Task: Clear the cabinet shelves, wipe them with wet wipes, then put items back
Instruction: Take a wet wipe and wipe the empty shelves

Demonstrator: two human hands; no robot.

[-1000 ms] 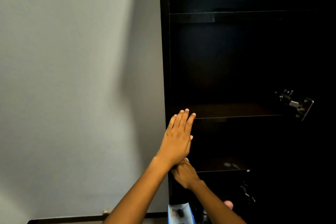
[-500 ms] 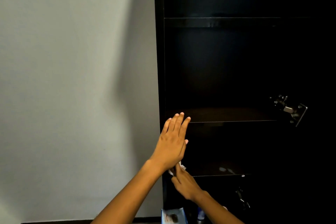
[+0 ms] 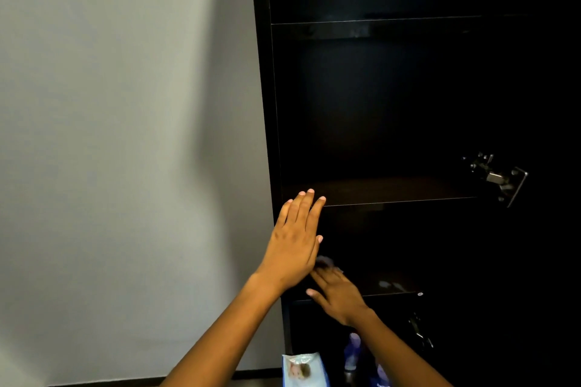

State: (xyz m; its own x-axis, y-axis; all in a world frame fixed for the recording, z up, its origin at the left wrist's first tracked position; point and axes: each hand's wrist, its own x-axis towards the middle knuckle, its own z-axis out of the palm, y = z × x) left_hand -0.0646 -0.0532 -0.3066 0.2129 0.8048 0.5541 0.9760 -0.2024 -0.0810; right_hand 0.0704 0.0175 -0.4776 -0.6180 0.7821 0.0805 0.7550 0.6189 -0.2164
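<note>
A tall black cabinet [image 3: 267, 104] stands open with bare dark shelves. My left hand [image 3: 295, 239] is flat, fingers straight, against the cabinet's left side panel at the level of the middle shelf [image 3: 393, 195]. Below it, my right hand [image 3: 338, 292] lies on the lower shelf [image 3: 393, 287] with straight fingers pressing a pale wet wipe [image 3: 327, 262], which is blurred and mostly hidden under the fingers and my left hand. The upper shelf [image 3: 377, 22] is bare.
A pack of wet wipes [image 3: 303, 369] lies on the floor by the cabinet's foot, beside bluish bottles [image 3: 353, 352]. Metal door hinges [image 3: 496, 177] jut out at the right, a second hinge [image 3: 419, 331] lower down. A grey wall [image 3: 125, 135] fills the left.
My right hand has slid to the right along the lower shelf with the wipe, coming out from under my left hand. My left hand stays on the side panel.
</note>
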